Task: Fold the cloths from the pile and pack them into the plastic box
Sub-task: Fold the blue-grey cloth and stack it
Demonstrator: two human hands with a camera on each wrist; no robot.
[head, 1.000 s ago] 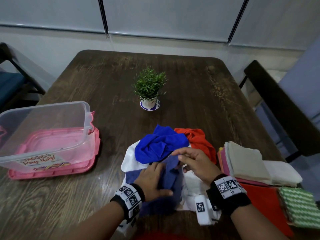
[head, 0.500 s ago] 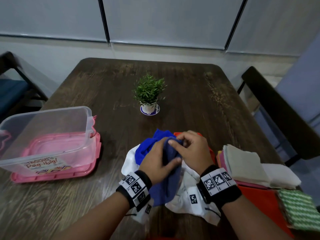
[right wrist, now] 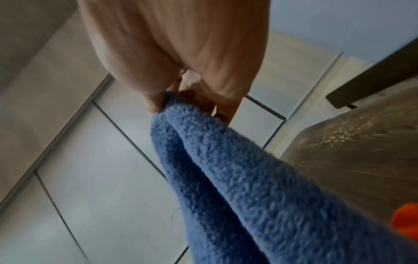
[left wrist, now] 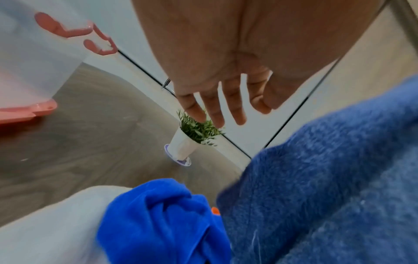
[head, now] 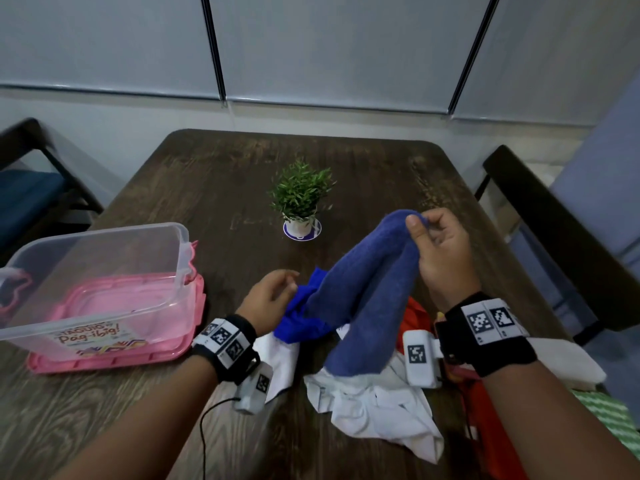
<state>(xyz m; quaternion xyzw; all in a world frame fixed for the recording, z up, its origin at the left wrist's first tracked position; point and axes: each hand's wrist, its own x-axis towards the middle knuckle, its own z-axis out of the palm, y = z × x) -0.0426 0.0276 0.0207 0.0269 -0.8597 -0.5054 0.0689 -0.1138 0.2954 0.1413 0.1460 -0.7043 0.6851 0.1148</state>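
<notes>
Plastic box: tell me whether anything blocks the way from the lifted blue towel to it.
Nothing visible does. The right hand pinches the dusty-blue towel above the pile; the plastic box sits open to the left, with only the open left hand and bare table between.

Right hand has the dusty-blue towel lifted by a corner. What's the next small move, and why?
Probably bring the left hand to a second corner of the dusty-blue towel. The right hand pinches only one corner, the towel hangs bunched, and the left hand is open, holding nothing.
</notes>
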